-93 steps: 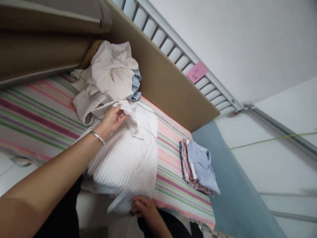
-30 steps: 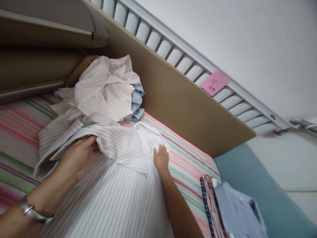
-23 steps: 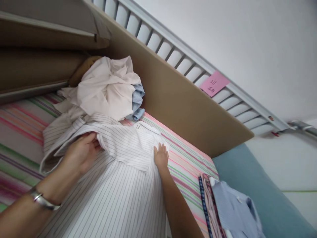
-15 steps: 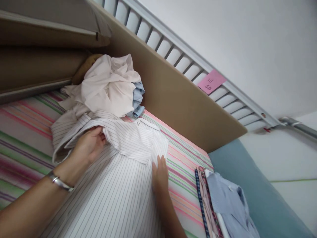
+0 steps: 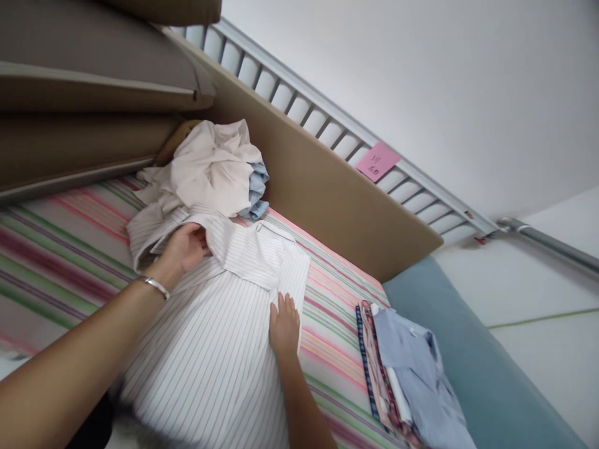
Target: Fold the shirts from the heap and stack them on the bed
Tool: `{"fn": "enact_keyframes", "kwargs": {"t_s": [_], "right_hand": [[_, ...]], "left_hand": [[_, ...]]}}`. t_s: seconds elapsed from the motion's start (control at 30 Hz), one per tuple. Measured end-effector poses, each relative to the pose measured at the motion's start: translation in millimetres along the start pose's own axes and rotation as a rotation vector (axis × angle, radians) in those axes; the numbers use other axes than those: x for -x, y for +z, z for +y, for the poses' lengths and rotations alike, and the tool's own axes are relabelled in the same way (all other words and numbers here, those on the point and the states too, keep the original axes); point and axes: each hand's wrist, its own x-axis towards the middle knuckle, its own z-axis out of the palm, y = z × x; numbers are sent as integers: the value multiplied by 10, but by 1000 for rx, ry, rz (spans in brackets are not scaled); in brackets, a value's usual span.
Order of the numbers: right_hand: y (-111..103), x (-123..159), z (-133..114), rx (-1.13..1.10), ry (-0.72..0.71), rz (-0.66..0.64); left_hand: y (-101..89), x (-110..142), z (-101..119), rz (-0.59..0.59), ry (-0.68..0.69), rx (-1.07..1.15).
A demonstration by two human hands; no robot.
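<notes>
A white shirt with thin dark stripes (image 5: pixel 215 330) lies spread on the bed, one sleeve folded across its upper part. My left hand (image 5: pixel 187 246), with a silver bangle at the wrist, has its fingers curled at the edge of this folded sleeve, and the fingertips are partly hidden under the cloth. Flat on the shirt's right side rests my right hand (image 5: pixel 284 324), fingers extended and holding nothing. Beyond the sleeve sits a crumpled heap of off-white clothes (image 5: pixel 206 165), with a light blue garment (image 5: pixel 258 187) showing at its right.
Folded clothes (image 5: pixel 412 362) lie in a row at the right, beside a blue-green surface (image 5: pixel 468 349). A brown board (image 5: pixel 327 199) and a slatted rail (image 5: pixel 313 121) with a pink note (image 5: pixel 378 162) run along the back. Brown cushions (image 5: pixel 93 93) are stacked upper left. Striped bedding (image 5: pixel 65 262) lies underneath.
The view has shifted, so more of the bed shows at the left and bottom. My left hand has reached slightly further under the sleeve's edge. My right hand still lies on the shirt.
</notes>
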Motion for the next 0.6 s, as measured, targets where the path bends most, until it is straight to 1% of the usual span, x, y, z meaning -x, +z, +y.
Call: {"fn": "enact_keyframes", "kwargs": {"t_s": [0.1,0.17,0.23,0.27,0.3,0.4,0.43,0.47,0.5,0.53,0.57,0.6], "right_hand": [[32,13,14,-2,-7,13],[51,15,21,-3,-7,27],[63,17,22,-7,-9,41],[66,18,21,-11,-11,46],[67,20,20,-17,-12,49],[65,18,21,-45,-16,61],[62,12,27,-63,-15,63],[59,4,37,-90,-13,65],[55,-8,53,-127,-11,68],[50,-22,73,-177,-8,72],[44,-38,98,-245,-1,79],[37,-55,126,-334,13,87]], "left_hand": [[13,20,79,-80,-50,76],[13,14,129,-120,-43,81],[19,-19,159,-132,-5,90],[26,-47,164,-109,22,95],[36,-79,161,-55,47,96],[92,-156,127,216,101,53],[124,-154,116,281,122,27],[163,-127,111,295,148,-4],[208,-74,113,245,174,-45],[259,8,119,137,191,-98],[308,114,127,-16,189,-173],[349,239,130,-198,165,-274]]}}
